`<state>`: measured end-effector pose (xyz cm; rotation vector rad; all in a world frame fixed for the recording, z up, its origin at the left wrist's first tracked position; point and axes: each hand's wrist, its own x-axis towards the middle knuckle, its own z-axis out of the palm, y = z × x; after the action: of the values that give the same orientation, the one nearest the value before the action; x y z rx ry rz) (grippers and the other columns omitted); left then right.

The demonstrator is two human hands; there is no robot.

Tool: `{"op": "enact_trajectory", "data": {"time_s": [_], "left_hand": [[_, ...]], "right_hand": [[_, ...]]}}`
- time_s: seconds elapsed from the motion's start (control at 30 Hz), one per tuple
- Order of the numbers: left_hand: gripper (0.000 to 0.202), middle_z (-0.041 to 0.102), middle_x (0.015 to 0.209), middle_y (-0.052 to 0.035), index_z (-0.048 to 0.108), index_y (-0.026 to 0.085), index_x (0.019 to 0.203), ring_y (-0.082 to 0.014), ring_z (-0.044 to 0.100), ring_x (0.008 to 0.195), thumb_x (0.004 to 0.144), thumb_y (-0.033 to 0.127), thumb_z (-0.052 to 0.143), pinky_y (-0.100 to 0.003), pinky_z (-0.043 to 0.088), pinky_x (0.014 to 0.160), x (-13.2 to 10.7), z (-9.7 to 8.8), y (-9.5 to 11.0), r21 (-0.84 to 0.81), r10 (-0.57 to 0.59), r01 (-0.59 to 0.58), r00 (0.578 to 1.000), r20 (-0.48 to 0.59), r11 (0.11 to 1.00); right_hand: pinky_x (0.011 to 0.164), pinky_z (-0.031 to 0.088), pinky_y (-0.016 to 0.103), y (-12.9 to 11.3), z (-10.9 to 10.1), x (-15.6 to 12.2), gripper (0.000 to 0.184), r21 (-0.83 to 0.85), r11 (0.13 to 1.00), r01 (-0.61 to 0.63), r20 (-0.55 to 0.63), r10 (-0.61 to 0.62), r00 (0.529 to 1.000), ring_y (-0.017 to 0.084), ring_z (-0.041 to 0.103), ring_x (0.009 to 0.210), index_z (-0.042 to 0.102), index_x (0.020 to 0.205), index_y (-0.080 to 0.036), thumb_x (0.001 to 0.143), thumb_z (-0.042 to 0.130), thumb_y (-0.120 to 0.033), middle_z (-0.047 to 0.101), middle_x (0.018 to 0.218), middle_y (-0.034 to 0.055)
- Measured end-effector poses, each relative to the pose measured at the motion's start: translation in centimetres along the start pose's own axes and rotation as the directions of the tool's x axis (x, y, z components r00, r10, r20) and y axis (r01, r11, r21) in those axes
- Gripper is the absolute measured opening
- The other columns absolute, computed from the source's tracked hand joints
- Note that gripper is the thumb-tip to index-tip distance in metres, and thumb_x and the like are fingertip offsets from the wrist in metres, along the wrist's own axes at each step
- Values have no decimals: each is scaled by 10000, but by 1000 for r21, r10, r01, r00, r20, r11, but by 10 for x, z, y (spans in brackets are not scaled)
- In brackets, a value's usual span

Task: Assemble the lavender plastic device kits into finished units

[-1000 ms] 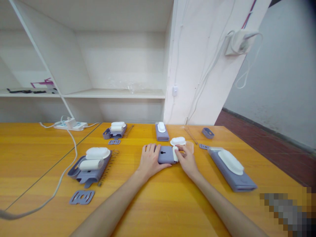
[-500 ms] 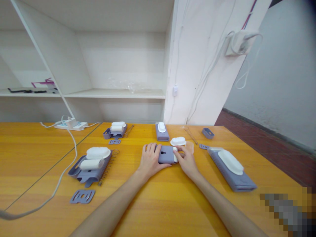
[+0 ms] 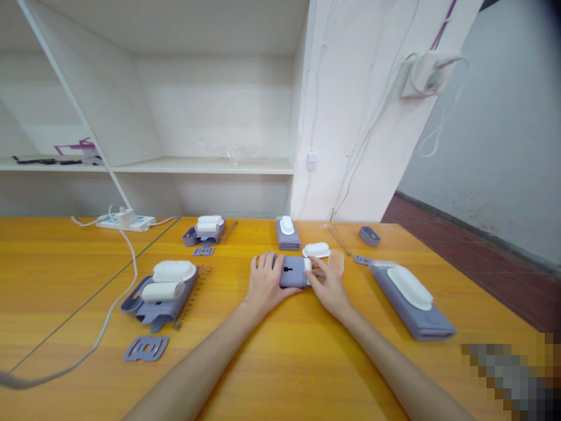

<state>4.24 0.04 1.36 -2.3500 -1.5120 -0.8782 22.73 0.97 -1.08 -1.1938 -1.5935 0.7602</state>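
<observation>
A grey-purple plastic casing (image 3: 294, 270) with a small black slot lies crosswise on the wooden table. My left hand (image 3: 266, 278) is wrapped round its left part, thumb along the near edge. At its right end shows a white part (image 3: 308, 268), pinched by the fingers of my right hand (image 3: 326, 283); how far it sits inside the casing I cannot tell. Just behind my right hand lies a white oval cover (image 3: 316, 250), with a translucent peach-coloured piece (image 3: 336, 262) beside it.
On the left are casings with white rollers (image 3: 163, 291), springs (image 3: 191, 295) and flat slotted plates (image 3: 146, 348). To the right lies a longer casing with a white cover (image 3: 409, 286). A grey ring-shaped cap (image 3: 369, 236) is behind it. A white cable (image 3: 127, 275) runs from a power strip (image 3: 126, 221).
Both hands and the casing have shifted very slightly left. The right fingers now sit a little differently on the white part; the other parts stay put.
</observation>
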Motion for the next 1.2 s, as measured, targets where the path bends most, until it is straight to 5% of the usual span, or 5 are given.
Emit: {"op": "enact_trajectory", "data": {"time_s": [0.27,0.63,1.2], "left_hand": [[744,501,1130,-134,468,185,1167,-308,425,1072,603,644,624,-476,282,938,0,0,0,30,-21,22,1000,-17,999],[759,483,1180,-150,461,174,1183,-313,405,1124,616,655,608,-483,262,965,-1,-2,0,37,8,-7,1000,-15,999],[702,521,1123,-125,479,201,1163,-303,431,1060,631,643,603,-466,280,918,0,-1,1,33,1,0,1000,-29,999]], "right_hand": [[701,560,327,-3,-3,-4,806,-2,998,55,137,-54,989,186,592,865,354,1301,-211,604,745,-318,504,1187,104],[784,490,373,3,-13,1,704,-250,950,186,126,-158,979,205,586,847,454,1194,-209,579,767,-347,589,980,46],[934,414,421,2,-14,-2,680,-285,917,278,157,-242,958,243,537,1056,423,1274,-212,669,709,-336,572,1137,83]]}}
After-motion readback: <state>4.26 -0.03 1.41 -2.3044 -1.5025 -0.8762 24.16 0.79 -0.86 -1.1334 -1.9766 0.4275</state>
